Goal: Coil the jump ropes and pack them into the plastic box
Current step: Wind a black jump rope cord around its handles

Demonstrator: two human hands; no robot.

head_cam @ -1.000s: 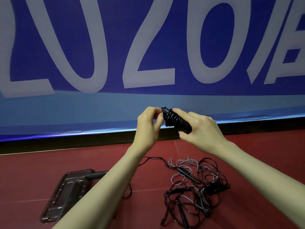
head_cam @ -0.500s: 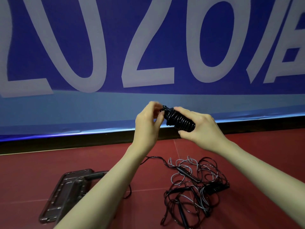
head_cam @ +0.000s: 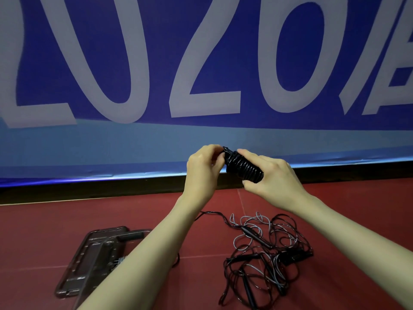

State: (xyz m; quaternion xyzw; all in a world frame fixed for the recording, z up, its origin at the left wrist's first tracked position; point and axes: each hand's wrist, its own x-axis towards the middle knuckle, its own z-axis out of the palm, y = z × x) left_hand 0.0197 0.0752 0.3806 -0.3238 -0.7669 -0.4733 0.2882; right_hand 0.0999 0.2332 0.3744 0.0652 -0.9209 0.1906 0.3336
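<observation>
Step in hand: I judge I am finishing one coil, tucking or locking off the loose end at the top of the wound bundle.
Right hand (head_cam: 271, 175): fingers and thumb curled round the coiled black jump rope (head_cam: 243, 167), holding it up in front of the blue banner (head_cam: 201, 63), well above the floor.
Left hand (head_cam: 204, 166): fingertips pinching the upper end of that same bundle.
Next move: I reckon the end needs securing so the turns do not spring loose, then the bundle goes down and left to the box.
Plastic box (head_cam: 73, 285): on the red floor (head_cam: 44, 231) at lower left, partly behind my left forearm; dark handles and a bit of grey cord show inside, though I cannot tell how many ropes.
Still to coil: a tangled pile of ropes (head_cam: 266, 256), black and grey, lies on the floor to the right of the box.
</observation>
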